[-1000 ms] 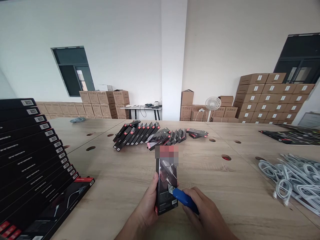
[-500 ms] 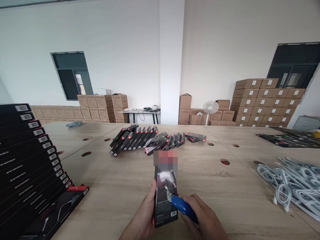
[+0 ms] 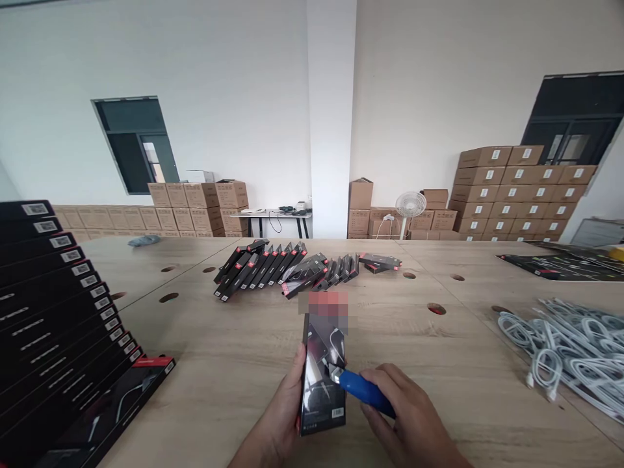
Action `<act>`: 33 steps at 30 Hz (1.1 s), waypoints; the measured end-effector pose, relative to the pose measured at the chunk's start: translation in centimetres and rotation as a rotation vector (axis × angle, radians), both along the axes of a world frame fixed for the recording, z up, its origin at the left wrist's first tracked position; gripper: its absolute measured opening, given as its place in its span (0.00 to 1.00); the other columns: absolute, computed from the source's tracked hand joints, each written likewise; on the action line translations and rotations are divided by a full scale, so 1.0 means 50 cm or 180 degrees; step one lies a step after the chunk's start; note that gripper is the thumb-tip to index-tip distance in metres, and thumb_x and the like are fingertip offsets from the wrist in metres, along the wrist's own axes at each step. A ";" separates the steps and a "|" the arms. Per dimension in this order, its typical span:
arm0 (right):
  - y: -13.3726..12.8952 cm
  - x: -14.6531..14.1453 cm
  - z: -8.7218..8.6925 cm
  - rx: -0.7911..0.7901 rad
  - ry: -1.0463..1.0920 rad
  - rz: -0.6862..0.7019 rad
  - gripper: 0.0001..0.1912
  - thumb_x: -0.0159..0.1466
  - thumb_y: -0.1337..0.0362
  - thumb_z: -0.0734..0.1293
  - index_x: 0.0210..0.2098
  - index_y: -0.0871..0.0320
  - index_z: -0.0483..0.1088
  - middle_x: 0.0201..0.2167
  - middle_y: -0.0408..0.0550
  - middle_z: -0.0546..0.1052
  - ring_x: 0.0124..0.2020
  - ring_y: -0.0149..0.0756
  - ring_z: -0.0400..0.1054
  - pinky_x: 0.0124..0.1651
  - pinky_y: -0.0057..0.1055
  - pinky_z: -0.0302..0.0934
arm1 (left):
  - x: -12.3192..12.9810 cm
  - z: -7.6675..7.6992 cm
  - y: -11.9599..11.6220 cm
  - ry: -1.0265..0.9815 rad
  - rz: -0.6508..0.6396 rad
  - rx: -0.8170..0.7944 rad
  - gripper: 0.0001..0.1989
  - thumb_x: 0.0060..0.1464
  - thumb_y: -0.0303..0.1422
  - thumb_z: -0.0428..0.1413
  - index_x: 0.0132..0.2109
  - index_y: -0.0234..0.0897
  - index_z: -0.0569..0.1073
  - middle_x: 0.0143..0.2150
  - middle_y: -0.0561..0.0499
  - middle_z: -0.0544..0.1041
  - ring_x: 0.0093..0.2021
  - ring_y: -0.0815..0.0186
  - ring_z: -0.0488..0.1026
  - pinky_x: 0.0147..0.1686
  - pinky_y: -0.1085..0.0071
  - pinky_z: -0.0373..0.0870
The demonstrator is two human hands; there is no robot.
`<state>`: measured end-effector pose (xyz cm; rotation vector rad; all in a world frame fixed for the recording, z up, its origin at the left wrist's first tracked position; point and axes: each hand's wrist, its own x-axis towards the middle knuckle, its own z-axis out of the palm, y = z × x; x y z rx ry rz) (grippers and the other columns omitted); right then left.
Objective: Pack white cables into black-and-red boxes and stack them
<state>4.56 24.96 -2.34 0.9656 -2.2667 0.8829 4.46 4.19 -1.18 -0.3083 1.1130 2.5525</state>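
White wall (image 3: 234,65) behind, pale wood table (image 3: 219,364) in front. At far left, tall stepped stack of black boxes (image 3: 49,286), white labels on the ends, partly cut off by the edge of view. At its foot, flat box (image 3: 117,409) with red end strip, lying aslant. Toward the back, small grey bundle (image 3: 143,240), contents unclear; beyond, brown cartons (image 3: 195,218) along the wall. At mid-table, leaning row of black boxes (image 3: 263,270), a few flat or askew.

Left hand (image 3: 277,413): closed round left edge of held box (image 3: 322,396), thumb at the side, other fingers mostly hidden. Held box: front and centre above the table, tilted, printed face toward the viewer, top end blurred out. Blue tool (image 3: 365,392): metal tip at right part of the face; touching or just above, cannot tell. Right hand (image 3: 409,413): wrapped firmly round the tool's handle.

Progress, by judgement: mid-work on one box. Done: box gripped, tip at the face. Not done, as far as visible: any slit or lifted flap. Boxes elsewhere on the table: seemingly closed; finished or waiting, cannot tell.

Farther right: white fan (image 3: 410,205), carton stack (image 3: 502,188), loose heap of pale cables (image 3: 580,354), flat printed sheets (image 3: 560,263).
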 end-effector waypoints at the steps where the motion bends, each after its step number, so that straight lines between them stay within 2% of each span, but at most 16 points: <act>1: -0.002 0.002 0.001 0.0036 -0.0020 0.0022 0.13 0.64 0.69 0.64 0.48 0.52 0.69 0.37 0.48 0.77 0.36 0.38 0.75 0.36 0.31 0.71 | 0.001 0.001 -0.002 0.0038 -0.0018 0.0014 0.33 0.61 0.57 0.49 0.40 0.27 0.79 0.34 0.41 0.83 0.32 0.62 0.79 0.37 0.70 0.75; 10: -0.001 0.006 0.003 0.0154 -0.0147 0.0105 0.12 0.67 0.67 0.64 0.49 0.52 0.69 0.38 0.48 0.77 0.37 0.39 0.74 0.38 0.32 0.70 | 0.007 -0.005 -0.004 0.0209 -0.0149 0.0036 0.34 0.63 0.57 0.46 0.43 0.26 0.79 0.38 0.38 0.84 0.36 0.60 0.81 0.41 0.69 0.75; 18: -0.004 0.009 -0.003 0.0095 -0.0215 0.0128 0.12 0.67 0.69 0.64 0.49 0.50 0.68 0.38 0.47 0.76 0.37 0.39 0.74 0.38 0.33 0.70 | 0.013 0.014 0.000 0.0049 -0.0071 -0.0143 0.32 0.64 0.55 0.46 0.43 0.28 0.80 0.38 0.40 0.85 0.39 0.58 0.82 0.43 0.67 0.76; 21: -0.006 0.007 -0.010 -0.0040 -0.0083 0.0111 0.13 0.67 0.69 0.63 0.51 0.51 0.67 0.38 0.47 0.76 0.37 0.39 0.74 0.38 0.33 0.71 | 0.016 0.015 0.006 -0.0029 -0.0071 -0.0274 0.33 0.64 0.54 0.45 0.44 0.28 0.80 0.37 0.40 0.85 0.38 0.58 0.82 0.41 0.68 0.75; 26: -0.006 0.003 -0.012 -0.0386 -0.0006 -0.0121 0.12 0.70 0.67 0.63 0.52 0.51 0.67 0.39 0.47 0.76 0.38 0.37 0.74 0.39 0.30 0.72 | 0.018 0.000 0.025 -0.0027 -0.0294 -0.0284 0.31 0.61 0.56 0.50 0.45 0.29 0.80 0.39 0.41 0.84 0.33 0.64 0.80 0.35 0.74 0.72; 33: 0.001 0.003 -0.016 -0.0416 0.0232 -0.0275 0.13 0.69 0.64 0.65 0.54 0.51 0.68 0.41 0.49 0.78 0.40 0.40 0.76 0.40 0.32 0.73 | 0.019 0.007 0.033 -0.0097 -0.0463 -0.0258 0.33 0.58 0.59 0.51 0.33 0.30 0.79 0.27 0.43 0.81 0.25 0.66 0.76 0.28 0.75 0.70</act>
